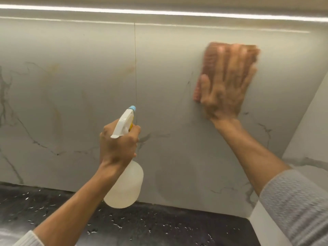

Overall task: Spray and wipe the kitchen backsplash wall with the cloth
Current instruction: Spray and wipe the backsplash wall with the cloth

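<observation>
Bench (159, 228) of speckled black stone lies nearest. Left hand (117, 146) has fingers clamped round a translucent plastic spray bottle (126, 185), contents unclear. Right hand (225, 86), fingers straight, presses an orange cloth (210, 57) flat on the grey veined backsplash wall (79, 86).

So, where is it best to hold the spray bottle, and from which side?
Grip the spray bottle at the neck under its white trigger head, coming from the side away from the backsplash wall. The blue nozzle faces the wall and the round body is wide, so the neck suits a curled hand. The left hand holds it so.
</observation>
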